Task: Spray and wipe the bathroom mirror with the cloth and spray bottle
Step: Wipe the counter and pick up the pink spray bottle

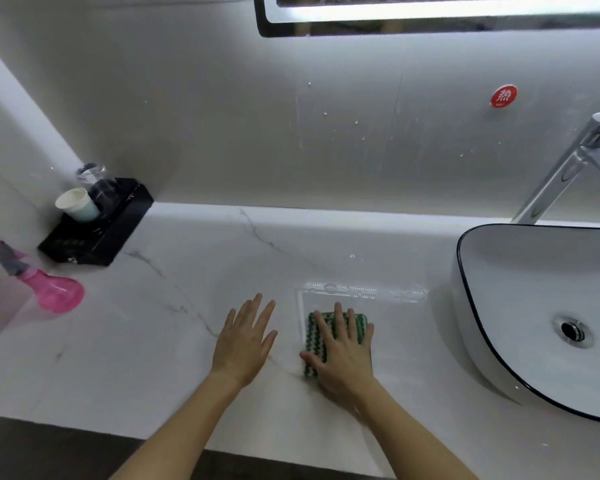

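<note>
Green-and-white zigzag-knit cloth point(336, 336) lay folded near the front edge of the white marble-veined countertop point(187, 271), with the right hand point(343, 355) pressed flat on it, fingers straight, gripping nothing. The left hand point(245, 341) rested just beside it, spread wide on bare stone. The pink plastic spray bottle point(49, 289) lay tipped over near the left edge, well apart from both hands. Only the lower edge of the lit, black-framed mirror point(430, 19) showed, so I could not tell whether it had been wiped; judging by the set-down tools, either nothing had begun or all was finished.
</note>
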### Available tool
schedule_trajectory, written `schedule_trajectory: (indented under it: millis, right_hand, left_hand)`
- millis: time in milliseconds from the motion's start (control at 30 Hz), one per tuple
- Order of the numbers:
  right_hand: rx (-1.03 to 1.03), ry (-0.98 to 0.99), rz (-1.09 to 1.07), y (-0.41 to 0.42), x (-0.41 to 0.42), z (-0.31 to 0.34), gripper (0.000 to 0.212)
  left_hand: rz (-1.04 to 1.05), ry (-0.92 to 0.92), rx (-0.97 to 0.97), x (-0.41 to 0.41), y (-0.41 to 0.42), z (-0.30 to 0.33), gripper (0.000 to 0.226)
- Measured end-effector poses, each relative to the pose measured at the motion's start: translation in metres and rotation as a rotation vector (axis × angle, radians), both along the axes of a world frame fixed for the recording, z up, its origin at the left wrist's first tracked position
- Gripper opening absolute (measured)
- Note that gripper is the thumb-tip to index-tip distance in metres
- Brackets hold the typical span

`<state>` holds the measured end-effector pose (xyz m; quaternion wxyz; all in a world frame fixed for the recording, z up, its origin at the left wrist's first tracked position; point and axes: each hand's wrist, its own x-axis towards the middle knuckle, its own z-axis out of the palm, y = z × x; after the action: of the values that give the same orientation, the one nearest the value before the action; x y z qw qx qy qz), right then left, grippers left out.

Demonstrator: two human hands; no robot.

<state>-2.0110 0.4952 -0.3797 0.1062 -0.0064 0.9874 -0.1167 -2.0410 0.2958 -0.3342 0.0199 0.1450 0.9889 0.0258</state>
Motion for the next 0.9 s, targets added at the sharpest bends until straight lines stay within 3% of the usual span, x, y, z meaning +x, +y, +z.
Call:
schedule_trajectory:
  millis: [300, 667, 900]
  right_hand:
    - [-0.018, -0.070, -0.026, -0.004, 0.001, -0.007, 0.098]
    - [-0.018, 0.255, -0.104, -0.019, 0.012, -0.027, 0.043]
    - [-0.026, 0.410, -0.093, -0.020, 0.006, -0.028, 0.021]
  left_hand:
    - [0.037, -0.050, -0.008, 0.002, -0.004, -0.007, 0.066]
    - [0.069, -0.037, -0.008, -0.001, -0.002, 0.007, 0.063]
    - [0.071, -0.014, -0.019, 0.001, -0.005, 0.024, 0.059]
